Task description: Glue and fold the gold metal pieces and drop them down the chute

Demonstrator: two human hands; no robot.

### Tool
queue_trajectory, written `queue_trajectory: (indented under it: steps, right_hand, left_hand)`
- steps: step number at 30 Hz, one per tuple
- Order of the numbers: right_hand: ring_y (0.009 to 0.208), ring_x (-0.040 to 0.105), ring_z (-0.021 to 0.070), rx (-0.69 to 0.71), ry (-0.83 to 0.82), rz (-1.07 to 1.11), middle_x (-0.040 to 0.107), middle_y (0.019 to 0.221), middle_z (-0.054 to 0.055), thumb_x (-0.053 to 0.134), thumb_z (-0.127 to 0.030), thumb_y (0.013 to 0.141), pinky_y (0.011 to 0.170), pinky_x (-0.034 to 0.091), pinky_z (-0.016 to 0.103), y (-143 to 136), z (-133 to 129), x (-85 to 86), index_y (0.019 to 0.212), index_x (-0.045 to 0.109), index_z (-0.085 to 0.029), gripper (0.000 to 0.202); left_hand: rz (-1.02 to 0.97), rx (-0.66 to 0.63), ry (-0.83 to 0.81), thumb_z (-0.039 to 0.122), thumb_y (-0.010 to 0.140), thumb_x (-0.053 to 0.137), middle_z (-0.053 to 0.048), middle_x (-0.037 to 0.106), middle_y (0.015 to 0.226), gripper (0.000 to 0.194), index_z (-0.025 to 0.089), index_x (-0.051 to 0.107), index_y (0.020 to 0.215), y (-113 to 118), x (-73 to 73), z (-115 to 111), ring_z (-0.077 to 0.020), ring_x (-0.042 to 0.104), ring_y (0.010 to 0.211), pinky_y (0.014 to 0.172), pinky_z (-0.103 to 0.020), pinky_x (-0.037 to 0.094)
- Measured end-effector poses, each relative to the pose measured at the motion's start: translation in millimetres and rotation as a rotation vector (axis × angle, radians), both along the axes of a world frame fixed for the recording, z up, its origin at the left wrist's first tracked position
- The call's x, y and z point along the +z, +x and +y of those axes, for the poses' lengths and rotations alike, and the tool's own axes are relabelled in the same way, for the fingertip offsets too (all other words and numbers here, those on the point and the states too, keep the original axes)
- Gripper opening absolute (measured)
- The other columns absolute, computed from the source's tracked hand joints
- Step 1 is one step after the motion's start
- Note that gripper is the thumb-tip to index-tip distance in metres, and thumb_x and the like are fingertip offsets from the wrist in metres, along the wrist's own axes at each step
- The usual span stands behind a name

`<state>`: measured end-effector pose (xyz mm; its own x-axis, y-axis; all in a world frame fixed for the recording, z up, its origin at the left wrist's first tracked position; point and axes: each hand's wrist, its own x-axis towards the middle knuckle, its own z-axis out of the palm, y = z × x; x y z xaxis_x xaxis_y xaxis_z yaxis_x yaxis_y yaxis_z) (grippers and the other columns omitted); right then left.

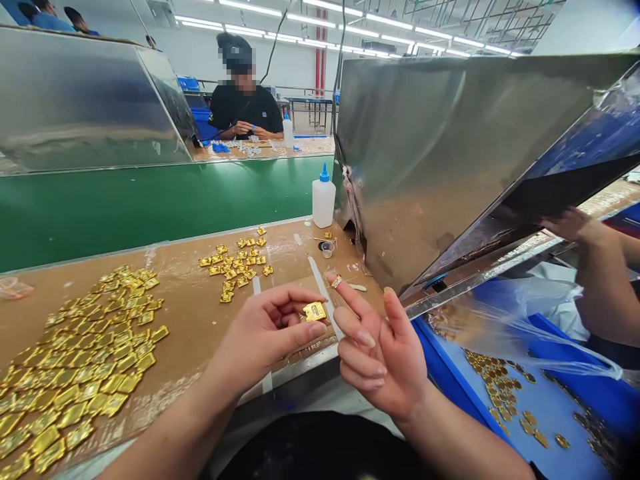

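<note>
My left hand (pixel 273 327) pinches a small gold rectangular metal piece (pixel 315 311) between thumb and fingers, its patterned face turned up. To its right is my right hand (pixel 383 353), palm toward me. Its index finger points up and left, the thumb stands apart, and the other fingers are loosely bent. Around the index fingertip sits a small gold-and-white band (pixel 337 282); what exactly it is I cannot make out. The two hands are close together but apart, over the front edge of the brown-covered table (pixel 185 313).
Many gold pieces (pixel 90 360) spread across the table's left; a smaller group (pixel 237 263) lies farther back. A white bottle with blue cap (pixel 324 200) stands beside a metal hood (pixel 425 153). Blue trays (pixel 455 373) hold gold parts. A co-worker (pixel 245 100) sits opposite; another person's arm (pixel 600 267) reaches in.
</note>
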<state>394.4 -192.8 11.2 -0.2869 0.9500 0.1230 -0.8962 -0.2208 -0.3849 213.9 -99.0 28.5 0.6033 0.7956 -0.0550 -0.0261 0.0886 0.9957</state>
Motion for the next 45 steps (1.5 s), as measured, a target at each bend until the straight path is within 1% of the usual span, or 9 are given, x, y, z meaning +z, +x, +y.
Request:
queue_trajectory:
  steps: [7, 11, 18, 21, 25, 31, 37, 40, 45]
  right_hand:
    - [0.043, 0.024, 0.0038, 0.000, -0.009, -0.029, 0.048, 0.078, -0.007, 0.038, -0.066, 0.108, 0.038, 0.022, 0.016, 0.3, 1.5, -0.2, 0.155, 0.049, -0.024, 0.063]
    - [0.044, 0.025, 0.0044, -0.031, 0.031, -0.100, 0.046, 0.078, -0.006, 0.040, -0.064, 0.108, 0.039, 0.022, 0.017, 0.9, 2.3, -1.9, 0.152, 0.055, -0.025, 0.060]
    - [0.054, 0.030, 0.0077, -0.397, 0.164, -0.602, 0.044, 0.078, -0.003, 0.060, -0.050, 0.102, 0.050, 0.026, 0.023, 10.2, 3.9, -15.8, 0.145, 0.067, -0.030, 0.048]
    - [0.068, 0.042, 0.0137, -0.574, 0.270, -0.868, 0.048, 0.085, 0.001, 0.066, -0.043, 0.100, 0.062, 0.040, 0.029, 18.0, 6.3, -24.5, 0.142, 0.070, -0.034, 0.043]
    - [0.108, 0.053, 0.0248, -0.744, 0.553, -1.237, 0.056, 0.117, 0.008, 0.070, -0.029, 0.096, 0.093, 0.049, 0.044, 24.4, 9.5, -28.2, 0.146, 0.066, -0.040, 0.052]
    - [0.125, 0.053, 0.0294, -0.745, 0.697, -1.303, 0.053, 0.138, 0.009, 0.068, -0.021, 0.095, 0.106, 0.048, 0.053, 24.2, 9.9, -24.7, 0.149, 0.061, -0.043, 0.058]
    - [0.116, 0.059, 0.0245, -0.724, 0.463, -1.213, 0.058, 0.129, 0.009, 0.068, -0.027, 0.099, 0.101, 0.052, 0.045, 13.9, 10.6, -29.3, 0.146, 0.065, -0.036, 0.048]
    - [0.100, 0.062, 0.0184, -0.603, 0.295, -1.080, 0.063, 0.113, 0.006, 0.071, -0.030, 0.099, 0.087, 0.055, 0.035, 5.0, 14.6, -31.5, 0.148, 0.062, -0.033, 0.050]
    - [0.089, 0.066, 0.0151, -0.485, 0.105, -0.933, 0.068, 0.096, 0.002, 0.076, -0.035, 0.095, 0.080, 0.056, 0.029, -4.8, 24.2, -28.6, 0.141, 0.063, -0.025, 0.049]
  left_hand:
    - [-0.001, -0.024, -0.031, 0.037, 0.077, 0.091, -0.007, 0.076, 0.080, 0.039, 0.016, 0.080, 0.108, 0.8, 1.5, -0.3, -0.0053, 0.041, 0.046, 0.043, -0.017, 0.033]
    - [0.044, -0.038, -0.024, 0.038, 0.079, 0.089, -0.007, 0.075, 0.079, 0.042, 0.017, 0.081, 0.114, -0.7, 1.0, -0.4, -0.0060, 0.042, 0.045, 0.042, -0.019, 0.036]
    - [0.112, -0.075, 0.055, 0.035, 0.083, 0.086, 0.001, 0.065, 0.064, 0.036, 0.022, 0.083, 0.116, -3.7, 4.9, -4.2, -0.0083, 0.046, 0.047, 0.046, -0.019, 0.036]
    - [0.106, -0.087, 0.068, 0.036, 0.084, 0.086, 0.002, 0.061, 0.063, 0.036, 0.023, 0.083, 0.117, -4.1, 4.5, -4.8, -0.0086, 0.044, 0.049, 0.047, -0.020, 0.034]
    - [0.102, -0.110, 0.026, 0.037, 0.083, 0.087, 0.001, 0.061, 0.068, 0.038, 0.023, 0.082, 0.118, -4.8, 0.9, -4.2, -0.0085, 0.040, 0.052, 0.047, -0.020, 0.030]
    - [0.110, -0.139, -0.027, 0.037, 0.080, 0.089, 0.004, 0.050, 0.061, 0.038, 0.020, 0.081, 0.114, -5.0, -3.8, -4.1, -0.0095, 0.036, 0.053, 0.049, -0.021, 0.028]
    - [0.146, 0.006, 0.129, 0.041, 0.077, 0.092, 0.007, 0.049, 0.059, 0.038, 0.020, 0.076, 0.104, -0.9, -2.6, -6.9, -0.0103, 0.041, 0.053, 0.051, -0.021, 0.034]
    - [0.238, 0.111, 0.325, 0.044, 0.081, 0.090, 0.006, 0.057, 0.063, 0.034, 0.020, 0.073, 0.099, 0.3, -6.3, -9.5, -0.0111, 0.049, 0.055, 0.053, -0.022, 0.037]
    - [0.277, 0.122, 0.505, 0.035, 0.087, 0.085, 0.005, 0.061, 0.068, 0.023, 0.021, 0.072, 0.099, 0.6, -16.5, -10.7, -0.0104, 0.051, 0.056, 0.056, -0.023, 0.038]
